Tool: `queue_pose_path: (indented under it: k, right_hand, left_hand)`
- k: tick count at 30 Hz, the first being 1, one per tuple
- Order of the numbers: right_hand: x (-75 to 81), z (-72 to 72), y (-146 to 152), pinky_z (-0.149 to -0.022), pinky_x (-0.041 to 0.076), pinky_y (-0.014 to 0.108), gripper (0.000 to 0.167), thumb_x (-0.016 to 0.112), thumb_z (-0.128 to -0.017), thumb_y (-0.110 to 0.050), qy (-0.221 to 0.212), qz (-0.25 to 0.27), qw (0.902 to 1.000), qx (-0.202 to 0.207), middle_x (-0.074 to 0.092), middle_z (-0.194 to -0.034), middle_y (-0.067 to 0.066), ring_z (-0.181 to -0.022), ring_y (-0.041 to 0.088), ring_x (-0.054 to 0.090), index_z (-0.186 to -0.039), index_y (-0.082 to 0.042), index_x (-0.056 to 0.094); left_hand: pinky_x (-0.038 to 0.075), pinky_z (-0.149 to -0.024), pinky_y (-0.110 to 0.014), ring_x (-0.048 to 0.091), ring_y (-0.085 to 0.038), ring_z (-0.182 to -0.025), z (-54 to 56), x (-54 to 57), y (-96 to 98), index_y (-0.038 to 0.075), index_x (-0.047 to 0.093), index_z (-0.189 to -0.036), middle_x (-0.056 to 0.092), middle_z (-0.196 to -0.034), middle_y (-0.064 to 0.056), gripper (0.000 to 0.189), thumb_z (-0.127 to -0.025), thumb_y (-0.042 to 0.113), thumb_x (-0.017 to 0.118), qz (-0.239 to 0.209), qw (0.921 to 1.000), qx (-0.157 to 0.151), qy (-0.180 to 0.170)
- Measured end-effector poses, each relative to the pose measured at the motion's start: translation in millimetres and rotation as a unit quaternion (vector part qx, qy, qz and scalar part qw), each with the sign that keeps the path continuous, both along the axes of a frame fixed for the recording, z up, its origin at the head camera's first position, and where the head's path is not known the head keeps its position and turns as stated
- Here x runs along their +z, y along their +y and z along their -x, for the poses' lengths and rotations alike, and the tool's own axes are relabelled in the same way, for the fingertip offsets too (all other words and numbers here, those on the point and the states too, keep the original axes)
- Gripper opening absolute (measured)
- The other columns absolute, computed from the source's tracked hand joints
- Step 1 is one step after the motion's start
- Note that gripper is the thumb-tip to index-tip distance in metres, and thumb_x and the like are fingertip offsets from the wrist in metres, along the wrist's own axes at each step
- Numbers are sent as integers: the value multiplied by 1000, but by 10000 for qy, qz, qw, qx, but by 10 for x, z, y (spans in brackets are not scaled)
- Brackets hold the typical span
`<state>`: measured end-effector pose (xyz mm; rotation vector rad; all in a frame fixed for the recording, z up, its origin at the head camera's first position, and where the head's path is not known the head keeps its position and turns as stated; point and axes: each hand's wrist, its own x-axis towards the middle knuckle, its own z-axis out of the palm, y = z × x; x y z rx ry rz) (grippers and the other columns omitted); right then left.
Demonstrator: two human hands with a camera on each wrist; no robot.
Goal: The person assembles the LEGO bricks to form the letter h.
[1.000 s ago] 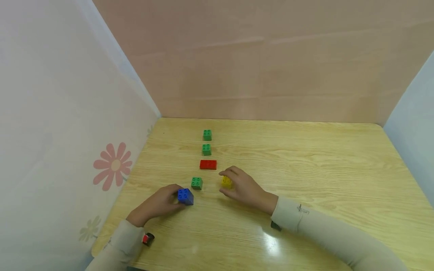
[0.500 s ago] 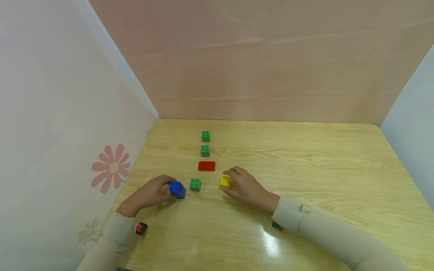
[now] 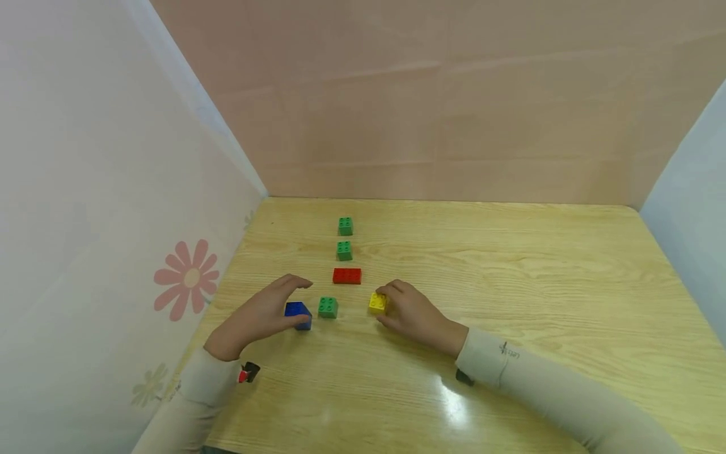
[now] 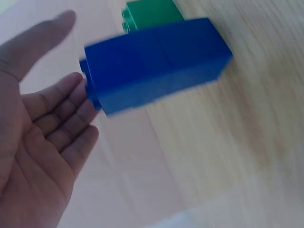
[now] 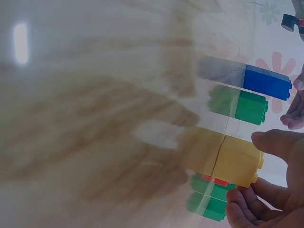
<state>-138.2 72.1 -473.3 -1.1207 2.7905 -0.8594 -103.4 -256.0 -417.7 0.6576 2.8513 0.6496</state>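
Left of a green block (image 3: 328, 307) stands a tall blue stack (image 4: 156, 66); its seam shows two blue building blocks, one on the other. My left hand (image 3: 263, 315) is over it, thumb and fingers spread apart, partly covering it in the head view. In the left wrist view, a gap lies between the palm and the studs. On the right, a yellow block (image 3: 377, 303) rests on the table. My right hand (image 3: 416, 318) holds it between thumb and fingers, as the right wrist view shows with the yellow block (image 5: 237, 161) at the fingertips.
Behind the hands lie a flat red block (image 3: 347, 276) and two green blocks, the nearer green block (image 3: 344, 251) and the farther green block (image 3: 345, 226). A flower-patterned wall (image 3: 193, 277) borders the wooden table (image 3: 510, 271) on the left.
My left hand moved the blue stack left, beside the green block, then let it go and spread its fingers. My right hand has shifted very slightly at the yellow block.
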Motion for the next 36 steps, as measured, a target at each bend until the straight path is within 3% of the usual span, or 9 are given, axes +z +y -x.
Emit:
queue_pose_path:
  k: [4,10,16,21,32,36]
  right_hand:
    - [-7,0,12,-89,53,36,48,79,-82,-23,-8,-5,10000,12,61,-113,9,-102,22,60,-121,-1,62]
    - [-12,19,31,-90,52,38,43,77,-83,-20,-4,-82,10000,33,62,-112,9,-102,22,60,-120,-1,63]
    - [3,29,48,-91,52,38,41,77,-83,-18,7,-215,9997,83,62,-112,9,-102,23,60,-118,-2,63]
    - [25,11,47,-90,52,38,40,78,-83,-16,-19,-228,9997,64,63,-111,9,-102,23,61,-117,-1,64]
    - [97,-11,24,-89,53,38,37,77,-84,-16,-170,-347,9993,21,63,-110,9,-100,22,61,-116,-2,64]
    - [124,-9,26,-89,53,38,37,77,-84,-16,-150,-325,9994,27,63,-110,9,-100,23,61,-115,-1,64]
  left_hand:
    - [51,-93,-40,58,-25,-113,-1,46,194,7,53,-135,54,-131,-6,62,-85,34,77,629,9976,-146,251]
    - [53,-89,-34,60,-23,-108,49,74,428,1,57,-128,58,-121,-9,62,-81,33,81,1533,9861,-327,545]
    - [53,-83,-31,60,-21,-99,124,98,657,0,62,-121,61,-112,-8,52,-80,27,82,2235,9740,-295,234]
    - [53,-79,-32,60,-23,-91,154,137,797,-2,64,-114,61,-105,-10,49,-80,29,82,2642,9630,-504,168]
    - [54,-68,-32,59,-21,-80,260,-25,736,-1,65,-108,61,-92,-9,42,-78,22,84,2887,9571,-205,-140]
    - [53,-68,-32,58,-18,-79,307,-55,696,2,67,-109,62,-93,-6,42,-79,26,83,2622,9640,-45,-445]
